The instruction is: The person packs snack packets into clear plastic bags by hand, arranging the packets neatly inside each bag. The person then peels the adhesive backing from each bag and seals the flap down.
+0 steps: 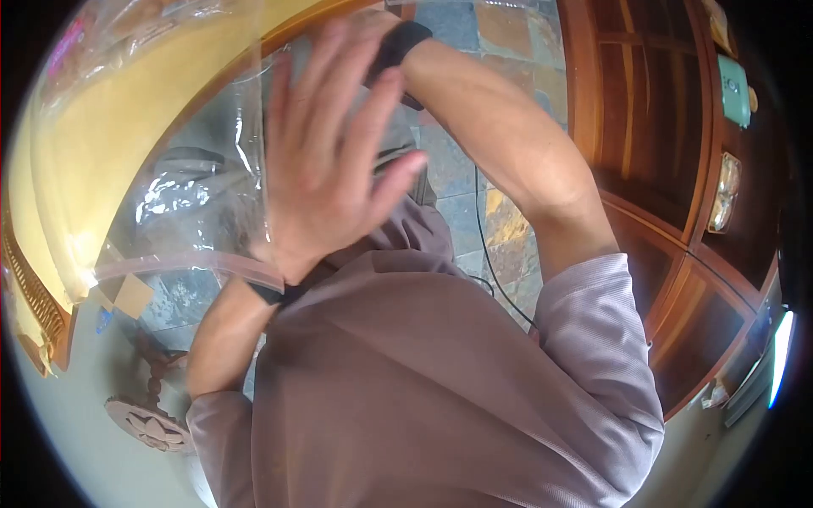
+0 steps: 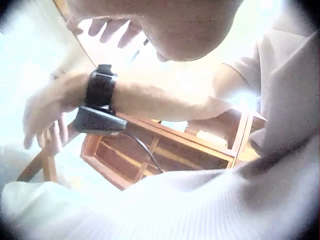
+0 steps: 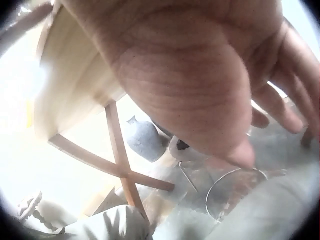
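Note:
In the head view the left hand (image 1: pixel 330 161) is raised, slightly blurred, with its fingers extended and spread. Its heel and thumb base fill the top of the left wrist view. Behind its fingertips, the right hand (image 1: pixel 360 25) is mostly hidden; the left wrist view shows the right hand (image 2: pixel 45 110) with its fingers hanging loosely. Nothing is seen in either hand. Clear plastic (image 1: pixel 195 186) spreads beside the left hand, its pale pinkish edge strip near that wrist; whether they touch, I cannot tell.
A yellow tabletop (image 1: pixel 161 93) with a wooden edge lies at upper left. Wooden cabinets (image 1: pixel 648 127) stand at right, above slate floor tiles (image 1: pixel 449 152) crossed by a black cable (image 1: pixel 500 292). Crossed wooden legs (image 3: pixel 122 172) and a grey-blue vase (image 3: pixel 145 140) appear below the right hand.

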A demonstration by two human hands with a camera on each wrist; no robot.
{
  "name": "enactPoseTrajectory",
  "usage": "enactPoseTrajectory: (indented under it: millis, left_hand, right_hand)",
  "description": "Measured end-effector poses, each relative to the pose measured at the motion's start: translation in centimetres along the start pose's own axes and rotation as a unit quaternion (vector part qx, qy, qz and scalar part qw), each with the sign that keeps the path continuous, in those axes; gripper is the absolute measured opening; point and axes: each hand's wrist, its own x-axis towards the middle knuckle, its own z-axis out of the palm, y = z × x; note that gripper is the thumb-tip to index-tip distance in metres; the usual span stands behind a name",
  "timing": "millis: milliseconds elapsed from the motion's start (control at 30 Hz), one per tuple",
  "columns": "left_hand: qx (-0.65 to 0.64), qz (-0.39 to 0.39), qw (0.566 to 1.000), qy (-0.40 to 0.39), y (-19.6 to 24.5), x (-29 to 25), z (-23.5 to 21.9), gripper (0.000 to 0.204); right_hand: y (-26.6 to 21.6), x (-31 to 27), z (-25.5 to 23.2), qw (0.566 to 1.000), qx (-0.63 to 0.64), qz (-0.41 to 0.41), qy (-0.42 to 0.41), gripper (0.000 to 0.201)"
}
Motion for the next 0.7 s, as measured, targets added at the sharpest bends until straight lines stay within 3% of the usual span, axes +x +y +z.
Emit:
enactPoseTrajectory:
  millis: [67, 133, 167, 200, 267, 300, 367, 400, 433, 467, 500, 567, 600, 633, 667, 700]
  left_hand:
    - [-0.075, -0.006, 0.996, 0.045, 2.5, 2.8, 1.2, 0.076]
    - [-0.206, -0.044, 0.977, -0.029, 6.9, 4.8, 1.1, 0.079]
    - [-0.363, -0.001, 0.929, -0.072, 8.7, 5.4, -0.1, 0.081]
    - [-0.507, 0.045, 0.854, -0.111, 10.3, 5.7, -1.2, 0.083]
    - [-0.615, 0.035, 0.788, 0.007, 14.3, 4.3, -2.9, 0.076]
    - [-0.616, 0.033, 0.787, 0.005, 13.7, 3.5, -2.7, 0.076]
    - [-0.751, 0.046, 0.651, -0.096, 10.2, 3.2, -3.7, 0.103]
    - [-0.75, 0.049, 0.653, -0.099, 9.9, 3.8, -4.0, 0.103]
    - [-0.758, 0.005, 0.65, -0.049, 15.5, 1.4, -8.1, 0.096]
    - [-0.761, -0.038, 0.647, 0.002, 25.1, -3.7, -15.5, 0.088]
    - [-0.759, -0.08, 0.644, 0.056, 25.4, -3.8, -15.9, 0.081]
    - [-0.743, -0.159, 0.629, 0.167, 24.1, -2.2, -16.1, 0.066]
    - [-0.727, -0.193, 0.619, 0.225, 23.0, -1.2, -15.8, 0.058]
    - [-0.708, -0.227, 0.606, 0.284, 21.1, 0.5, -15.3, 0.051]
    - [-0.686, -0.262, 0.586, 0.344, 18.5, 2.9, -14.5, 0.044]
    - [-0.677, -0.26, 0.592, 0.353, 18.0, 2.7, -15.1, 0.044]
  right_hand:
    - [-0.9, 0.1, -0.6, 0.999, 0.016, -0.027, 0.003, 0.026]
    - [-1.7, 0.0, -1.1, 0.998, 0.031, -0.052, 0.005, 0.025]
    - [-2.2, -0.2, -1.4, 0.997, 0.039, -0.066, 0.003, 0.025]
    - [-3.0, -0.3, -2.3, 0.999, 0.006, -0.029, -0.024, 0.026]
    - [-2.3, -0.6, -1.5, 1.0, 0.027, -0.003, 0.002, 0.028]
    - [-1.9, -0.6, -0.8, 1.0, 0.028, -0.001, 0.002, 0.028]
    - [-1.3, 0.1, 0.0, 0.999, -0.028, 0.017, 0.005, 0.03]
    - [-1.0, 0.0, -0.2, 0.999, -0.029, 0.018, 0.01, 0.03]
    - [-1.1, -0.8, -1.4, 0.997, -0.047, 0.025, -0.062, 0.03]
    - [-1.1, -0.9, -2.3, 0.989, -0.065, 0.029, -0.132, 0.03]
    - [-0.1, -1.0, -0.5, 0.994, -0.04, 0.014, -0.098, 0.03]
    - [-0.5, -1.1, -0.9, 0.979, -0.06, 0.026, -0.193, 0.029]
    - [0.1, -0.9, 0.7, 0.978, -0.003, 0.043, -0.202, 0.033]
    - [-0.2, -0.7, 1.1, 0.956, 0.059, 0.112, -0.265, 0.038]
    - [0.7, -0.5, 3.8, 0.949, 0.012, 0.101, -0.299, 0.042]
    - [3.0, -1.3, 8.7, 0.987, -0.021, 0.021, -0.158, 0.041]
